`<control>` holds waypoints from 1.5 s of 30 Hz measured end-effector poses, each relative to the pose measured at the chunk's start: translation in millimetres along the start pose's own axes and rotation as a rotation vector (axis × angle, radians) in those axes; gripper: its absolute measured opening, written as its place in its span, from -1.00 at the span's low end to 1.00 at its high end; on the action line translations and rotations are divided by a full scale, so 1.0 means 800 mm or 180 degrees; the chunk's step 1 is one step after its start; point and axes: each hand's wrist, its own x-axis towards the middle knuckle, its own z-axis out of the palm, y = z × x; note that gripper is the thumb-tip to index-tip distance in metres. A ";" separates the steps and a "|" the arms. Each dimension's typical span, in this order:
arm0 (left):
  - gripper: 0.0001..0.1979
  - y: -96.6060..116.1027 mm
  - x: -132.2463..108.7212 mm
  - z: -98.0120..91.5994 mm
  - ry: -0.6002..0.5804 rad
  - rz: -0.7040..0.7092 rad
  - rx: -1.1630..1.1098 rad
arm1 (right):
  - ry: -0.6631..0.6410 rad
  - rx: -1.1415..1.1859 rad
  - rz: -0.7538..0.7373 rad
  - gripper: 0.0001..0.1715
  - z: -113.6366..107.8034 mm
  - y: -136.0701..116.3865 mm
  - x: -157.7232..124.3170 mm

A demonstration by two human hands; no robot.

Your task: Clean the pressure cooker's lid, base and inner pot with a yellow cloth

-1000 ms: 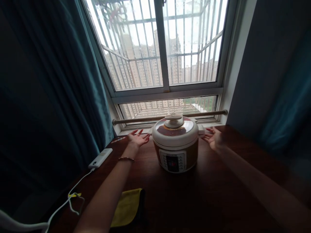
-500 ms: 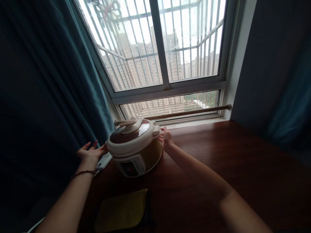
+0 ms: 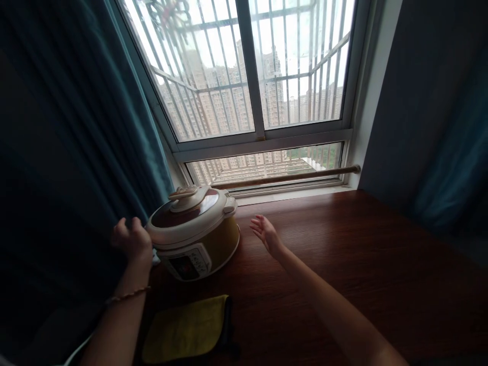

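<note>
Cooker stands upright on the left part of the brown table, near the window and just beside the blue curtain. Its lid is on, with a pale knob on top, and its dark control panel faces the person, turned a little toward the left. The left hand is at the cooker's left side, fingers bent upward; it is blurred and dim, so I cannot tell whether it grips the cooker or only touches it. A thin bracelet circles that wrist. The right hand is open and holds nothing, its fingers spread slightly and pointing toward the cooker, with a gap of bare table between them and the cooker's right handle. A yellow cloth with a dark edge lies on the table in front of the cooker, between the two forearms. Behind the cooker, a rod runs across the lower window. Outside, bars stand before tall buildings.
</note>
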 end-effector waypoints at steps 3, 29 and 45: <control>-0.53 0.064 -0.119 -0.010 -0.0637 0.0427 -0.0202 | -0.0010 -0.0227 -0.0182 -0.47 -0.054 0.021 -0.063; -0.43 0.137 -0.458 0.070 -0.3618 -0.1446 -0.2683 | -0.0479 -0.1634 -0.0853 -0.28 -0.141 0.053 -0.132; -0.42 0.149 -0.446 0.057 -0.3933 -0.1768 -0.3129 | -0.0480 -0.1874 -0.0965 -0.28 -0.129 0.029 -0.145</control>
